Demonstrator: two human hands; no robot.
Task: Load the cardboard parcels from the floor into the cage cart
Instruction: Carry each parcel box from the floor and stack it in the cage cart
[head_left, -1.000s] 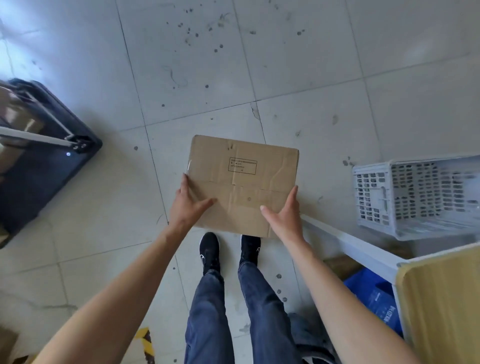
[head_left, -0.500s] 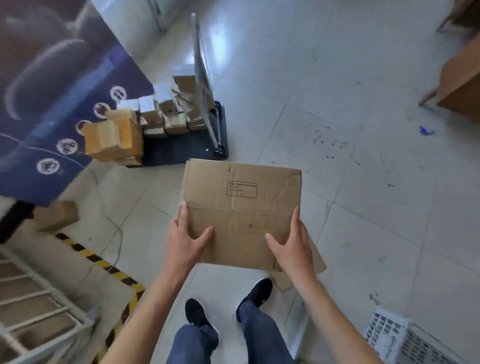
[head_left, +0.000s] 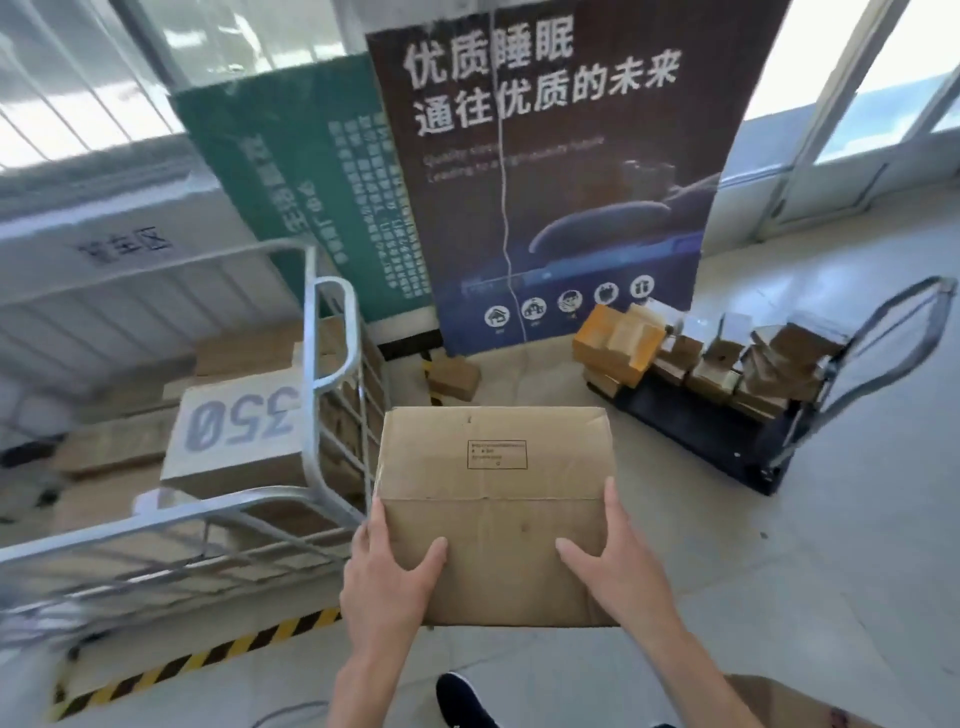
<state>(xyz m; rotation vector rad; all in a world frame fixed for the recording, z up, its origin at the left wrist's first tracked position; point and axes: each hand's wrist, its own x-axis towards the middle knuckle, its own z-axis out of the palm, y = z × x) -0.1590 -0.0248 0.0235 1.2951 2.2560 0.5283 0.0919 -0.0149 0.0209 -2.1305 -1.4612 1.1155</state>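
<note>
A cardboard parcel (head_left: 493, 499) hangs above the floor, just right of the cage cart (head_left: 310, 364) and its metal rail. The left hand (head_left: 387, 577) and right hand (head_left: 621, 566) clasp its near corners, thumbs on top, arms stretched forward; each grip holds the parcel, roughly level.

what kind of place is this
Probably a warehouse or parcel depot loading area: a metal cage cart holding cartons, a platform trolley piled with small boxes, and black-yellow hazard tape on the floor.
</note>
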